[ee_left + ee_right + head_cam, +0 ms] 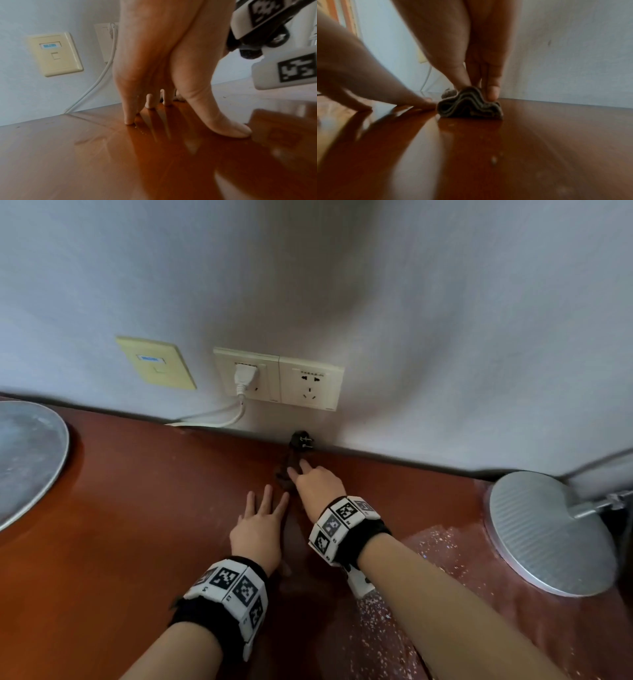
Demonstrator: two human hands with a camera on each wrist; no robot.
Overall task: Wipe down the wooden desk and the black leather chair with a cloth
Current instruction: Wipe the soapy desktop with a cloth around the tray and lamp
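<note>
The reddish-brown wooden desk (137, 508) fills the lower half of the head view. My right hand (298, 471) reaches toward the wall and pinches a small folded dark cloth (283, 474) against the desk top. In the right wrist view the cloth (469, 106) is bunched between thumb and finger on the desk (539, 148). Just left of it my left hand (267, 508) lies on the wood with straight, spread fingers. Its fingertips (128, 121) touch the desk (154, 162). The black chair is not in view.
A black plug (301, 440) lies loose at the wall just beyond the cloth. Wall sockets (310, 383) and a white cable (219, 419) sit above the back edge. A round metal lamp base (548, 535) stands on bubble wrap (445, 559) at right; another metal disc (24, 457) is at left.
</note>
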